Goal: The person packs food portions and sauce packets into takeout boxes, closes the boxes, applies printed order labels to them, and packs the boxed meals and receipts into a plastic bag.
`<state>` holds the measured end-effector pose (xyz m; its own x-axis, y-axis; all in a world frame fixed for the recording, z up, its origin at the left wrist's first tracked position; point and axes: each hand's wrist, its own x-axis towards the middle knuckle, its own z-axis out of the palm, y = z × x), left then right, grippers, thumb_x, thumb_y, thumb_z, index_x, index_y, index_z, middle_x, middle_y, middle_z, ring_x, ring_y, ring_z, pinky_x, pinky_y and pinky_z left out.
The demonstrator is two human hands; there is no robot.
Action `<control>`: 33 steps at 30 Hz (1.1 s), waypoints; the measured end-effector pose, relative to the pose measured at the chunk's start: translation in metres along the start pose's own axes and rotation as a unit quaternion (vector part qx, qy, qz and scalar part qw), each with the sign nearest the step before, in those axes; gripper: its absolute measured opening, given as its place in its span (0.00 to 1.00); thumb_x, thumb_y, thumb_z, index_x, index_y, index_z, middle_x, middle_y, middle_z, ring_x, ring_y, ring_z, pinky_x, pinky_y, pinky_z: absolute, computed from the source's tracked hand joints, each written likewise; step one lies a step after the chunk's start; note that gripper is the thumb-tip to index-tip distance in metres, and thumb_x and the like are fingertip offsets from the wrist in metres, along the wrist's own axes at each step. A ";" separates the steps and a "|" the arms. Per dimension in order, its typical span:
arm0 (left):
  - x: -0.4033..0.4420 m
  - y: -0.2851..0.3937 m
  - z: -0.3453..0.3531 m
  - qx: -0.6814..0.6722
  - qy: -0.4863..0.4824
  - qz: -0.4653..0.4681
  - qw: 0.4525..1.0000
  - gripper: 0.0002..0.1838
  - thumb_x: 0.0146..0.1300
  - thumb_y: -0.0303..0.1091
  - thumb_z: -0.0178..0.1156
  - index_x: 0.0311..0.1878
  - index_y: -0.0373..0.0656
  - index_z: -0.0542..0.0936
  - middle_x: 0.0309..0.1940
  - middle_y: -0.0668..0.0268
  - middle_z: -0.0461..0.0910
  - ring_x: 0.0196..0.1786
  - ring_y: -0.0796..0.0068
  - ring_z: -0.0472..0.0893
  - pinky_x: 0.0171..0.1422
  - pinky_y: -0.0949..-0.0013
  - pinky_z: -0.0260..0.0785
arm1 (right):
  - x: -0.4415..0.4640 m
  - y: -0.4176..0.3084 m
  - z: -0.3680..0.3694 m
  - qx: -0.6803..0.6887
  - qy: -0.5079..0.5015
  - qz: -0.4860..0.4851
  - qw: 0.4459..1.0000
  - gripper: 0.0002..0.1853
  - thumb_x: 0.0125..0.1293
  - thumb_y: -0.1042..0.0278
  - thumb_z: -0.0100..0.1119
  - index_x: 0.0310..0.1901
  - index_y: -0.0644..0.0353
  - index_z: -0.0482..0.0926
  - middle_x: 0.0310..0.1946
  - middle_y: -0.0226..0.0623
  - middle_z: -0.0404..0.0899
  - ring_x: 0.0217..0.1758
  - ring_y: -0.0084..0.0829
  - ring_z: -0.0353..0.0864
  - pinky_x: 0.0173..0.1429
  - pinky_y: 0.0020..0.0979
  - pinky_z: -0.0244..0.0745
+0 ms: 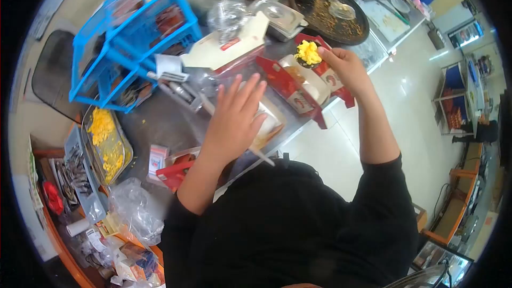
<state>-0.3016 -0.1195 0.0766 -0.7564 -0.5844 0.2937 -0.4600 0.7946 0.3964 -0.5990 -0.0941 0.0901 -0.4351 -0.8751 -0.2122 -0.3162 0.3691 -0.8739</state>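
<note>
My right hand (pixel 341 66) pinches the edge of a small dark cup of yellow scrambled food (pixel 308 53), over an open red box (pixel 290 88). White wrapped food (pixel 312 82) lies in that box. My left hand (pixel 234 114) has its fingers spread, palm down, over a white item in an open package (pixel 269 122) near the counter's edge. What lies under its palm is hidden. A thin pale stick (pixel 261 156) sticks out beside this hand. Another red box (pixel 176 173) stands behind my left forearm.
Blue plastic baskets (pixel 114 48) stand at the upper left, above a tray of yellow food (pixel 109 144). A lidded metal container (pixel 280 17) and a round dark pan (pixel 330 13) are at the back. A clear plastic bag (pixel 136 210) lies lower left. A distant person (pixel 484 130) stands far right.
</note>
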 end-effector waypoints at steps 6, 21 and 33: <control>0.073 0.013 0.060 0.051 -0.124 0.012 0.991 0.28 0.65 0.30 0.56 0.70 0.50 0.67 0.72 0.59 0.63 0.71 0.46 0.64 0.72 0.41 0.56 | -0.014 0.068 -0.001 0.115 -0.043 0.058 0.991 0.09 0.66 0.65 0.55 0.42 0.59 0.79 0.24 0.26 0.71 0.24 0.18 0.68 0.27 0.24 0.65; 0.066 0.008 0.049 0.031 -0.126 -0.018 0.991 0.20 0.62 0.24 0.57 0.58 0.50 0.79 0.62 0.64 0.75 0.62 0.55 0.73 0.70 0.44 0.59 | -0.001 0.155 0.035 -0.249 0.030 -0.192 0.949 0.14 0.64 0.73 0.52 0.50 0.60 0.81 0.39 0.45 0.78 0.41 0.47 0.82 0.46 0.42 0.78; -0.070 -0.045 -0.047 -0.034 0.091 -0.134 0.986 0.18 0.63 0.25 0.58 0.57 0.45 0.80 0.61 0.59 0.77 0.63 0.54 0.74 0.70 0.53 0.62 | 0.018 0.034 0.025 0.350 -0.109 0.029 0.930 0.07 0.69 0.70 0.57 0.45 0.62 0.79 0.26 0.24 0.75 0.19 0.13 0.63 0.22 0.18 0.55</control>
<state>-0.2061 -0.1225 0.0789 -0.5137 -0.7962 0.3196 -0.5946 0.5989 0.5365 -0.5962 -0.1058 0.0456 -0.2291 -0.9306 -0.2855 0.3624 0.1907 -0.9123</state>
